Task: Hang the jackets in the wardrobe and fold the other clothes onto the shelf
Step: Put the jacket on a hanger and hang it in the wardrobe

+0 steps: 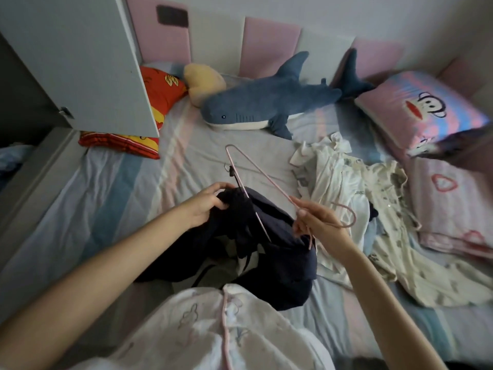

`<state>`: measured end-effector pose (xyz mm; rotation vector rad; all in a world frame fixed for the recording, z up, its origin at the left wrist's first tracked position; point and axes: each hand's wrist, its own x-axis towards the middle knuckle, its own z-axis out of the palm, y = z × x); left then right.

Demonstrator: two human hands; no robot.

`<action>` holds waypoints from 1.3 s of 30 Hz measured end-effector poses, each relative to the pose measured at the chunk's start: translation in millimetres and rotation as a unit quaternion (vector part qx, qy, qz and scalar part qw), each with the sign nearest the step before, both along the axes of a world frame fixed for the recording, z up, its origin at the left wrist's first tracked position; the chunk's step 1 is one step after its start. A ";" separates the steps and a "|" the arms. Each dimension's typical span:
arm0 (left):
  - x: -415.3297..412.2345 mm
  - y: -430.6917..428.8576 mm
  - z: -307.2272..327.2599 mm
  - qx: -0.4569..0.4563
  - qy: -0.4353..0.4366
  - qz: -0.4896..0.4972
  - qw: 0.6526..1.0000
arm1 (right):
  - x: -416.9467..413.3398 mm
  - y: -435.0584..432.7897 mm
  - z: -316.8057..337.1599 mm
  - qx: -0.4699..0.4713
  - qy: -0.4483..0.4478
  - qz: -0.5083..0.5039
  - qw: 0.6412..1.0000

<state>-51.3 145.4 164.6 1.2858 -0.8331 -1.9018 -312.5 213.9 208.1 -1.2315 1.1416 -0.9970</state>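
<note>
A dark navy jacket (pixel 277 252) lies bunched on the striped bed in front of me. My left hand (pixel 210 204) grips a fold of its dark fabric near the collar. My right hand (pixel 317 222) pinches a thin pink hanger (pixel 262 174) near its hook, which curls out to the right of my fingers. One arm of the hanger runs down into the jacket; the other end sticks up over the sheet. A pile of white and cream clothes (pixel 354 198) lies to the right of the jacket.
The grey wardrobe door (pixel 80 62) stands open at the upper left over the bed's edge. A blue shark plush (pixel 266 102), a red pillow (pixel 160 92), a yellow plush (pixel 202 81) and pink pillows (pixel 418 113) line the far side.
</note>
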 end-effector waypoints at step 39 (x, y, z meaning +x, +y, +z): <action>25.0 -21.8 47.1 0.073 -0.012 0.124 0.989 | 20.0 18.9 -15.9 -0.096 0.173 0.006 0.980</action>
